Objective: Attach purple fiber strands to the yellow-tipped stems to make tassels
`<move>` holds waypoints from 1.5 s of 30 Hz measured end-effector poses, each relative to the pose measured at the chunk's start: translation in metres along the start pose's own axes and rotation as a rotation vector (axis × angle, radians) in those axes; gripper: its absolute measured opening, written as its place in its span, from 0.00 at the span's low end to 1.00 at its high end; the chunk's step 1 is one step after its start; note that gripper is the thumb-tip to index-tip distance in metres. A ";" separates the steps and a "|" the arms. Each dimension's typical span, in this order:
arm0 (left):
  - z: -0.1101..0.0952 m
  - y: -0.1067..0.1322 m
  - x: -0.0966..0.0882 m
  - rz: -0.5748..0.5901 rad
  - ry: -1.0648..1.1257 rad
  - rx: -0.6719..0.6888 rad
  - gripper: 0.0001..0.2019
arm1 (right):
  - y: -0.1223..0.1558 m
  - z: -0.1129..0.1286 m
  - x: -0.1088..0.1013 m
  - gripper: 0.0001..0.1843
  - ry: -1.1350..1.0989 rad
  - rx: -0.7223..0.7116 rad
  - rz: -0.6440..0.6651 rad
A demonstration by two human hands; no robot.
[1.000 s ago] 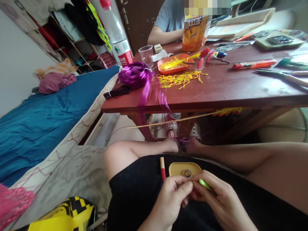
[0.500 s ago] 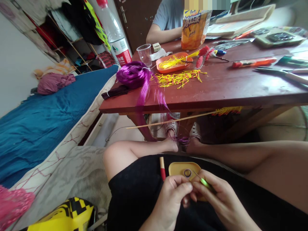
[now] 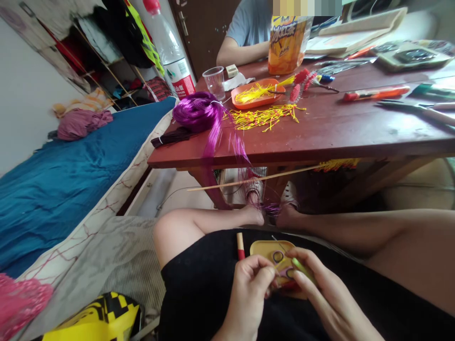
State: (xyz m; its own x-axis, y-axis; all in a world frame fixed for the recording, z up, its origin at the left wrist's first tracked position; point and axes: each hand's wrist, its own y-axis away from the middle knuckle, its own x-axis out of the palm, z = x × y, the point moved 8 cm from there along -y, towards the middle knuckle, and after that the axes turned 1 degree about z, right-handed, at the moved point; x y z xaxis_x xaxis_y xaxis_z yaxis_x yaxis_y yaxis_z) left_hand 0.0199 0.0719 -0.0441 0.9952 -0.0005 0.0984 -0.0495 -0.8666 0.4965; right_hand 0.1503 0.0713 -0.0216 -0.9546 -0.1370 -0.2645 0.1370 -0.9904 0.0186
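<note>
Above my lap, my left hand (image 3: 254, 284) is closed in a pinch, with a thin yellowish strand faintly showing at its fingertips. My right hand (image 3: 322, 289) grips a slim tool with a green handle (image 3: 301, 269); its thin metal shaft points up and left across the yellow tray (image 3: 256, 247). A small gap separates the two hands. Inside the tray lie a dark-rimmed ring (image 3: 277, 256) and other small pieces, partly hidden by my fingers. Left of the tray, a red and tan stick (image 3: 241, 246) rests on the black cloth over my lap.
The red table (image 3: 320, 137) ahead bears a purple fibre bundle (image 3: 197, 111), yellow stamen-like strands (image 3: 265, 117), an orange dish (image 3: 236, 100), a plastic cup (image 3: 214, 83), a drink bottle (image 3: 284, 47) and pliers (image 3: 419, 106). A thin stick (image 3: 249, 180) juts below its edge. Another person's arm (image 3: 243, 53) rests behind.
My right hand has moved slightly away from my left, opening a gap and uncovering more of the tray. The tool's shaft now reaches farther up over the tray.
</note>
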 end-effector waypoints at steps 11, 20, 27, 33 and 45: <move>-0.013 0.000 -0.008 -0.038 -0.215 0.153 0.09 | 0.026 -0.009 -0.004 0.15 0.406 -0.215 0.029; -0.016 0.000 -0.009 -0.027 -0.291 0.182 0.10 | 0.027 -0.007 -0.004 0.15 0.452 -0.256 0.030; -0.017 0.001 -0.010 -0.026 -0.331 0.197 0.10 | 0.028 -0.009 -0.003 0.15 0.437 -0.221 0.053; -0.024 0.006 -0.008 -0.045 -0.471 0.280 0.09 | 0.027 -0.013 -0.002 0.15 0.400 -0.180 0.016; -0.034 0.010 -0.009 -0.088 -0.564 0.388 0.07 | 0.028 -0.012 -0.002 0.14 0.381 -0.187 0.022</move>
State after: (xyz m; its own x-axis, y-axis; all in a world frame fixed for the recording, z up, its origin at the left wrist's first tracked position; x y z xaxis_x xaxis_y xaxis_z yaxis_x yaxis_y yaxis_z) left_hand 0.0074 0.0799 -0.0109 0.8916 -0.0900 -0.4438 -0.0367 -0.9912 0.1271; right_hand 0.1590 0.0440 -0.0323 -0.7897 -0.1072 -0.6040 0.2356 -0.9621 -0.1373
